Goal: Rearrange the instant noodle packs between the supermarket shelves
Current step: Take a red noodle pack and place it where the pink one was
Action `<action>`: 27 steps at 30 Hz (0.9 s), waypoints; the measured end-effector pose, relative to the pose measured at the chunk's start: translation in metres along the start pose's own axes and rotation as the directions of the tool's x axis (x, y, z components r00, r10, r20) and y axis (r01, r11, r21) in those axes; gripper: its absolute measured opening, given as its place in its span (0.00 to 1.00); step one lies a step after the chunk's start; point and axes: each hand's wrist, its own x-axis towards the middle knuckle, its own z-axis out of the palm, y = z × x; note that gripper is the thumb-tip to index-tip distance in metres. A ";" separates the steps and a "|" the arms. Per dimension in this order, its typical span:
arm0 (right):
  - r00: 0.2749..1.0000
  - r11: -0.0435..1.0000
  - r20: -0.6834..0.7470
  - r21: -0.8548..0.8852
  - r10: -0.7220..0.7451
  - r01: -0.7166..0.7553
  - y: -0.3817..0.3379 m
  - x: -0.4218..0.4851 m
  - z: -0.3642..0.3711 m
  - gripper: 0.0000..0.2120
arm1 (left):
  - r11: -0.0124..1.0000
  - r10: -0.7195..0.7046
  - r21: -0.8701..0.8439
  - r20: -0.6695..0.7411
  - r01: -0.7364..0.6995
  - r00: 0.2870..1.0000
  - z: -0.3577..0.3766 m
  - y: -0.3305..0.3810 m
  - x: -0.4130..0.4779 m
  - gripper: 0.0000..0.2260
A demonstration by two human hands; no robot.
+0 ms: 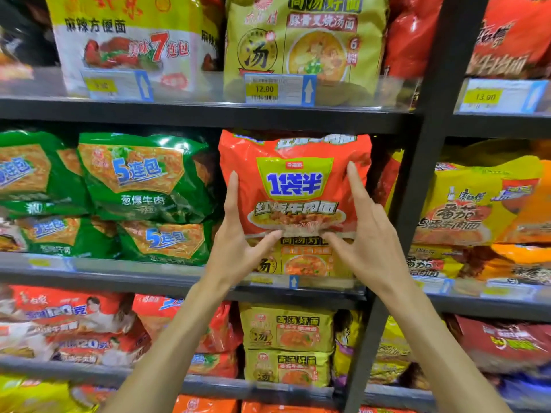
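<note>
A red multi-pack of instant noodles [295, 186] stands upright on the middle shelf, resting on a yellow noodle pack [304, 259]. My left hand [238, 234] lies against its left side, index finger straight up along the edge and thumb stretched under the bottom seam. My right hand [363, 231] mirrors it on the right side, fingers straight and thumb at the bottom seam. Both hands touch the pack with extended fingers; neither is curled round it.
Green five-packs [143, 180] fill the shelf to the left. A black upright post [417, 174] stands just right of the red pack, with yellow tomato noodle packs [477, 204] beyond it. Above is an olive-yellow pack [304, 40]; below are more yellow packs [286, 329].
</note>
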 end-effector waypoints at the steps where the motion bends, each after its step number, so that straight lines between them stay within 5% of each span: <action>1: 1.000 0.999 -0.023 -0.048 -0.019 0.018 -0.001 -0.003 -0.002 0.54 | 1.000 0.001 -0.010 -0.011 -0.001 1.000 -0.001 0.002 -0.002 0.50; 6: 0.984 0.980 -0.115 -0.166 -0.134 0.114 -0.005 -0.014 -0.009 0.50 | 0.999 0.030 -0.017 -0.015 -0.030 0.999 -0.013 0.011 -0.016 0.49; 13: 0.998 0.969 0.023 -0.240 -0.058 0.062 -0.010 -0.021 -0.014 0.46 | 0.999 0.029 -0.024 0.002 -0.029 1.000 -0.017 0.024 -0.023 0.46; 20: 0.993 0.969 0.120 0.243 0.020 -0.049 -0.014 -0.021 -0.010 0.48 | 0.996 -0.022 -0.083 0.010 0.023 1.000 -0.017 0.028 -0.026 0.46; 27: 0.997 0.981 0.079 0.194 -0.019 0.004 -0.034 -0.044 -0.022 0.47 | 0.991 -0.048 -0.124 0.008 0.049 0.999 -0.025 0.049 -0.043 0.48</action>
